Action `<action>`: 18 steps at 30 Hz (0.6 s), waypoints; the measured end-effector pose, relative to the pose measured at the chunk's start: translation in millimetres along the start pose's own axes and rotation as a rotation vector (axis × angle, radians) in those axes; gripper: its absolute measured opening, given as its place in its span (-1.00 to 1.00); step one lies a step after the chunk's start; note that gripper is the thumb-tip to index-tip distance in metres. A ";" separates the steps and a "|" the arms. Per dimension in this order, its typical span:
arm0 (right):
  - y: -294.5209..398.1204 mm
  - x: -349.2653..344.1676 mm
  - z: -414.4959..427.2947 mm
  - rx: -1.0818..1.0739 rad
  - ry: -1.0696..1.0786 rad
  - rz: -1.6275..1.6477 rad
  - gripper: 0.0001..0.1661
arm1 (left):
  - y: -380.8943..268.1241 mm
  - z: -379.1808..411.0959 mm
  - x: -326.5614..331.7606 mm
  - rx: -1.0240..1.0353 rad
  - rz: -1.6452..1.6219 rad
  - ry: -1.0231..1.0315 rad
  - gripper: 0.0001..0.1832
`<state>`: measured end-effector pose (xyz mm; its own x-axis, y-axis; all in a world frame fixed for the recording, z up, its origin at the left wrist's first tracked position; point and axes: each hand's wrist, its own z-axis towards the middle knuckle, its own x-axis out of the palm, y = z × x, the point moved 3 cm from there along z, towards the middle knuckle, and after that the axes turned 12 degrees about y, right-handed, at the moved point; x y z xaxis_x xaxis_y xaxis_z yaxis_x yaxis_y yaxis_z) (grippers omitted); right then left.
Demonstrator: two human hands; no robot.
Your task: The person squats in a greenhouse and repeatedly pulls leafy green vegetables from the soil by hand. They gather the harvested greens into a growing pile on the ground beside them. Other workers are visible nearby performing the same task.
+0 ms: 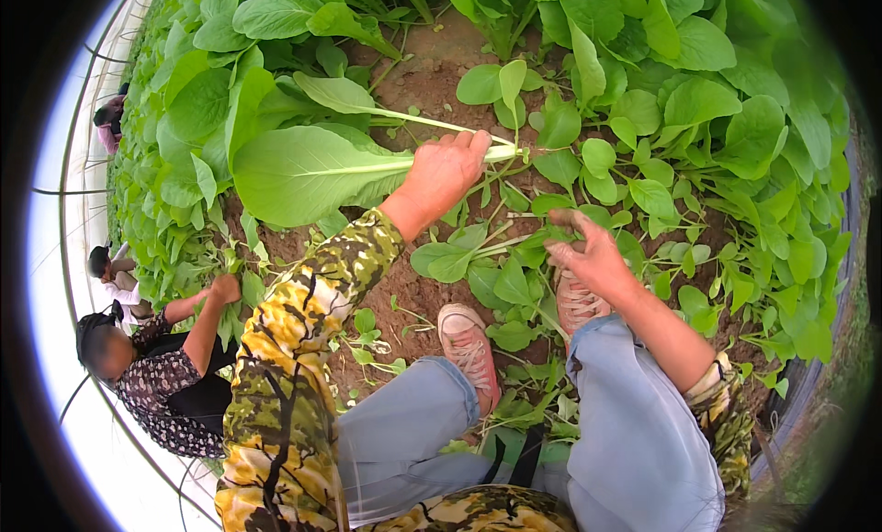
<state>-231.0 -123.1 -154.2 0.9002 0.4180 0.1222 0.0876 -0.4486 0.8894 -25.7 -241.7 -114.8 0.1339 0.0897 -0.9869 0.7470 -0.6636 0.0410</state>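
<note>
My left hand is closed around the pale stems of an uprooted leafy green plant, which looks like a choy sum or similar brassica. Its broad leaves point left, and its trimmed-looking root end sticks out to the right past my fingers. Lower and to the right, my right hand hovers over small seedlings with thumb and fingers apart; nothing shows between them. Beneath that hand, loose small greens lie on the soil around my pink canvas shoes.
Dense rows of tall leafy greens stand ahead and to the right, with bare brown soil between. On the left a co-worker crouches, a hand among plants. Two more people are farther off beside the hooped tunnel wall. Dark edging borders the right.
</note>
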 end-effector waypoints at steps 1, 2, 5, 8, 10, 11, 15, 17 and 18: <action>18.3 -4.0 9.4 -0.024 -0.053 -0.023 -0.30 | -10.6 -4.8 -5.6 0.003 -0.029 0.025 -0.79; 28.0 -9.3 17.7 -0.087 -0.095 -0.061 -0.25 | -20.5 -8.9 -10.6 0.007 -0.059 0.049 -0.76; 43.8 -16.9 31.9 -0.169 -0.162 -0.026 -0.28 | -43.7 -17.9 -18.8 0.052 -0.024 0.060 -0.77; 43.1 -12.6 33.5 -0.053 -0.068 -0.010 -0.50 | -59.5 -29.4 -26.0 0.090 0.076 0.081 -0.77; 28.3 -9.5 34.2 0.044 0.009 -0.033 -0.59 | -64.0 -34.1 -25.7 0.084 0.069 0.097 -0.78; 17.9 -14.5 35.8 0.085 -0.098 0.137 -0.60 | -65.8 -36.0 -24.9 0.080 0.064 0.104 -0.78; -7.3 -20.1 23.1 0.242 -0.260 0.528 -0.58 | -58.2 -45.7 -12.8 0.028 0.009 0.112 -0.76; -3.4 -4.3 12.4 0.298 -0.170 0.527 -0.55 | -52.5 -50.9 -7.8 -0.019 -0.007 0.118 -0.71; -2.8 2.5 10.1 0.245 -0.121 0.582 -0.52 | -52.9 -50.7 -5.6 -0.027 -0.021 0.105 -0.69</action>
<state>-224.7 -128.8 -160.9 0.8705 -0.0341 0.4910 -0.3476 -0.7487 0.5644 -32.9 -169.5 -103.6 0.1845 0.1822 -0.9658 0.7672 -0.6409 0.0257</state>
